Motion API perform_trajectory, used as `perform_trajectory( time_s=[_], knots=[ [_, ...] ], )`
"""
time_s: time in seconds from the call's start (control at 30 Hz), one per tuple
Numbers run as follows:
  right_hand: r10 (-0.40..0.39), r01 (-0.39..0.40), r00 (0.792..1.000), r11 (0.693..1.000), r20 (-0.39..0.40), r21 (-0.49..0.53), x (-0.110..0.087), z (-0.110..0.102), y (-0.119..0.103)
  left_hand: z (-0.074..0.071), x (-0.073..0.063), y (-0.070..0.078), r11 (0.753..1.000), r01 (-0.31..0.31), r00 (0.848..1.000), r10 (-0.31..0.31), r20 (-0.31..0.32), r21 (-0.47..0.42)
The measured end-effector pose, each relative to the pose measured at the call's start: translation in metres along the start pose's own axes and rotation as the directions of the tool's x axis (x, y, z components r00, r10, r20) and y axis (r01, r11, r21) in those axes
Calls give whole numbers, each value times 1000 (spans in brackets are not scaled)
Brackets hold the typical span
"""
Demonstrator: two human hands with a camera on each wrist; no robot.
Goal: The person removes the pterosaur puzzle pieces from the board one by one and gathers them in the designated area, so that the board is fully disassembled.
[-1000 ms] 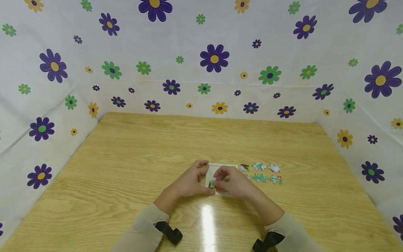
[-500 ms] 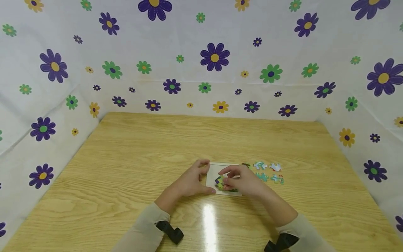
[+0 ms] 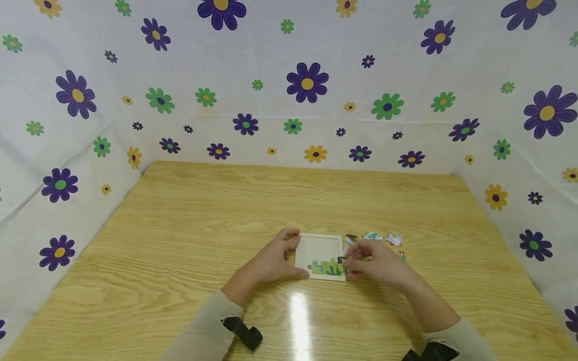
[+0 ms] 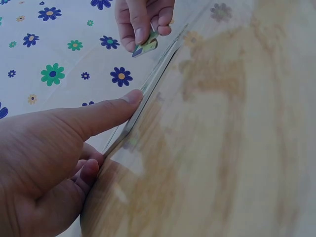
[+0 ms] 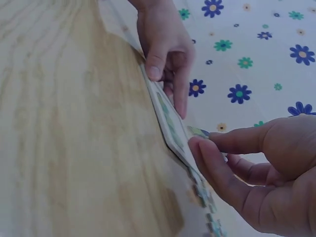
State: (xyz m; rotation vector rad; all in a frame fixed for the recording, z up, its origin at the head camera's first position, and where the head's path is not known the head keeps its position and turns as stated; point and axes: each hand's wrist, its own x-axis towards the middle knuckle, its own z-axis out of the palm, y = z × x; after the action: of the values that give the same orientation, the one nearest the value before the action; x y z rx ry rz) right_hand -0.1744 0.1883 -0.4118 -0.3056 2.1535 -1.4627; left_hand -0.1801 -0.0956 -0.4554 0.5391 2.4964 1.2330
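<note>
My left hand (image 3: 273,258) grips the left side of a small square wooden puzzle tray (image 3: 318,245), thumb at the near corner and fingers at the far one. Green puzzle pieces (image 3: 326,268) lie along the tray's near edge. Between thumb and fingertips, my right hand (image 3: 377,263) pinches a green and purple puzzle piece (image 3: 341,259) over the tray's right rim. The left wrist view shows this puzzle piece (image 4: 145,47) tilted and raised above the tray. In the right wrist view, the fingers partly cover the held piece (image 5: 197,131).
Several loose puzzle pieces (image 3: 394,239) lie right of the tray, some hidden behind my right hand. The wooden table (image 3: 203,210) extends around it. A white cloth (image 3: 253,55) with printed flowers stands at the back and both sides.
My right hand has moved right across the tray, carrying the green and purple puzzle piece to the right rim, uncovering the green pieces inside. My left hand stays on the tray.
</note>
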Motion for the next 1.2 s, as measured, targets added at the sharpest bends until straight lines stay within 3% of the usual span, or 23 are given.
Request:
perform_trajectory(
  time_s=[0.2, 0.33, 0.53, 0.77, 0.97, 1.07, 1.2],
  knots=[
    [34, -33, 999, 999, 25, -37, -2, -9, 2, 0, -1, -2, 1000, -13, 1000, 13, 2, -14],
    [43, -45, 999, 990, -23, -135, -2, -4, 7, 1, -4, -5, 1000, 1, 1000, -1, -4, -13],
    [40, -77, 991, 952, -130, -296, -3, 10, 7, 2, -9, -5, 1000, 21, 1000, -21, -9, -16],
    [-4, -84, 979, 904, -203, -418, -7, 6, -4, 2, 3, 1, 1000, -5, 1000, 5, -19, -26],
    [-49, -34, 980, 912, -191, -408, -7, 9, -4, 3, 5, 1, 1000, 4, 1000, -4, -14, -23],
    [-92, 39, 984, 946, -150, -322, -3, 16, -2, 4, 2, 1, 999, 10, 1000, -10, -16, -31],
    [-134, 124, 990, 974, -40, -192, 3, 28, 3, 4, 0, 1, 999, 11, 1000, -12, -18, -33]
  ],
)
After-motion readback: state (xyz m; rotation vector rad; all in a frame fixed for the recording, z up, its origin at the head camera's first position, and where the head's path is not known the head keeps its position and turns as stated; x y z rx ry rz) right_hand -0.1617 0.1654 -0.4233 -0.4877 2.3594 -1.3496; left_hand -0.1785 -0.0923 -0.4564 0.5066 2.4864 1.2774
